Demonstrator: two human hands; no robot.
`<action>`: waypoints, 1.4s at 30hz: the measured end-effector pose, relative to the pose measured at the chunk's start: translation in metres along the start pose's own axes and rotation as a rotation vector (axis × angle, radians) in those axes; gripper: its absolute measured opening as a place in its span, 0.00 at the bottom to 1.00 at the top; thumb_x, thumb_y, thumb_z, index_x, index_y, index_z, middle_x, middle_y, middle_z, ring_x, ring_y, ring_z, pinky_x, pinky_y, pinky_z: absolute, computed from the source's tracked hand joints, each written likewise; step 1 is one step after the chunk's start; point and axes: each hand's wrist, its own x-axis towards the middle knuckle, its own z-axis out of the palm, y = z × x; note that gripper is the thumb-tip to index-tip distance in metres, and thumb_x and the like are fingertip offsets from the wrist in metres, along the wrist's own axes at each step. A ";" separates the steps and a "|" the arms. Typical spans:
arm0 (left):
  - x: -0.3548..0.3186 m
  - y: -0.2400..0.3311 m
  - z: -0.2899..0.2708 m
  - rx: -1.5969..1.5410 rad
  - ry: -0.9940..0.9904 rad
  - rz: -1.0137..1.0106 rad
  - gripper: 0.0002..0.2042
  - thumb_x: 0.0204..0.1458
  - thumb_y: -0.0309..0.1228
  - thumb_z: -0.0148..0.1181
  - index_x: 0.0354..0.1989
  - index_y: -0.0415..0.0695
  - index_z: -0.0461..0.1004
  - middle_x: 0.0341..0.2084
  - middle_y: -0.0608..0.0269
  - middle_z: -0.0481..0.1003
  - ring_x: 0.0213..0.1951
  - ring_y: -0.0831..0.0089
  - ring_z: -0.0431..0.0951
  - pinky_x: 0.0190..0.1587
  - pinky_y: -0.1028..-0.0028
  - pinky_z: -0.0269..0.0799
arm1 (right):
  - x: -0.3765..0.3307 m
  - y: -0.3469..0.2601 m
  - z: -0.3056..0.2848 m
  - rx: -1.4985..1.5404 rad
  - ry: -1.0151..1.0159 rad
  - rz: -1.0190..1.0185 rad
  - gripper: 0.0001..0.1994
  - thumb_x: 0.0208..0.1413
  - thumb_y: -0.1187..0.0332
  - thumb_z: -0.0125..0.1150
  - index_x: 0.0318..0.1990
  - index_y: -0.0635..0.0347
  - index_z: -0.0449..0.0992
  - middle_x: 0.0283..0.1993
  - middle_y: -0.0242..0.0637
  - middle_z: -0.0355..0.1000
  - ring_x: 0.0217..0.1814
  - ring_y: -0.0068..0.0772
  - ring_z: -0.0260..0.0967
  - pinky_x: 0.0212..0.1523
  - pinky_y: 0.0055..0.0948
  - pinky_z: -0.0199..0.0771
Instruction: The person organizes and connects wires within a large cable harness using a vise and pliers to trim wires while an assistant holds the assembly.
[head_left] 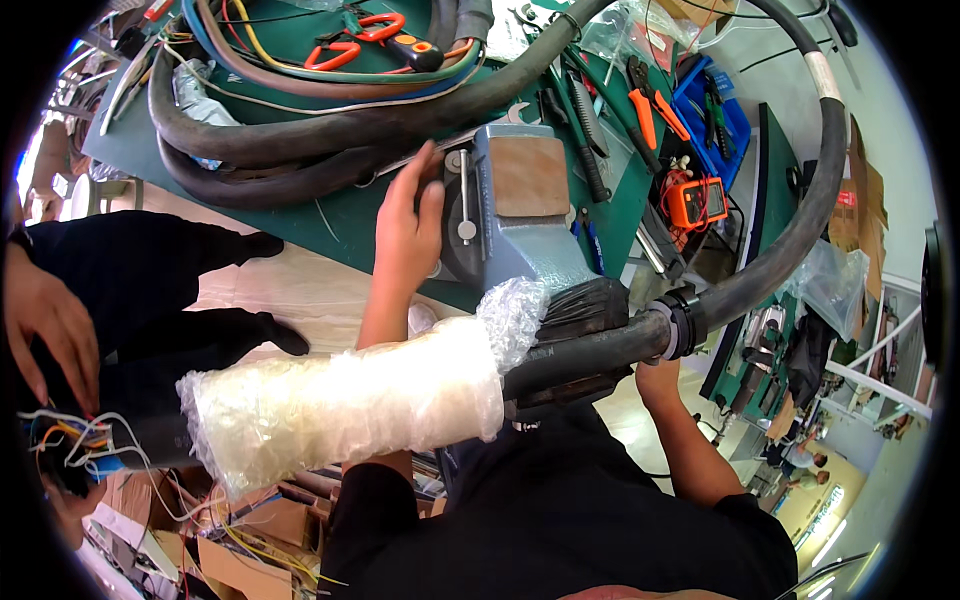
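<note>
A thick black cable (780, 250) runs from the upper right down into a blue bench vise (520, 215). Its near length is wrapped in clear bubble wrap (345, 400). My left hand (408, 225) lies flat against the vise's front, fingers spread, next to the steel handle bar (463, 195). My right hand (655, 375) reaches up under the cable just below a black collar (685, 320); its fingers are hidden behind the cable. At the far left, another person's hand (45, 320) hovers over the cable's end, where several thin coloured wires (70, 440) fan out.
The green workbench (350, 215) carries coiled black hoses (300, 130), orange-handled pliers (645, 105), red-handled cutters (365, 35), an orange multimeter (698, 203) and a blue bin (715, 110). The other person's dark legs (160, 290) stand at the left. Cardboard boxes (250, 540) sit below.
</note>
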 end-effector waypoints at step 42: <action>-0.087 0.001 0.030 0.305 0.384 -0.033 0.11 0.54 0.31 0.62 0.24 0.39 0.70 0.20 0.57 0.68 0.24 0.63 0.70 0.26 0.69 0.65 | -0.025 0.081 0.034 -0.136 -0.191 -0.169 0.19 0.53 0.71 0.58 0.54 0.59 0.70 0.53 0.47 0.69 0.58 0.50 0.66 0.60 0.41 0.62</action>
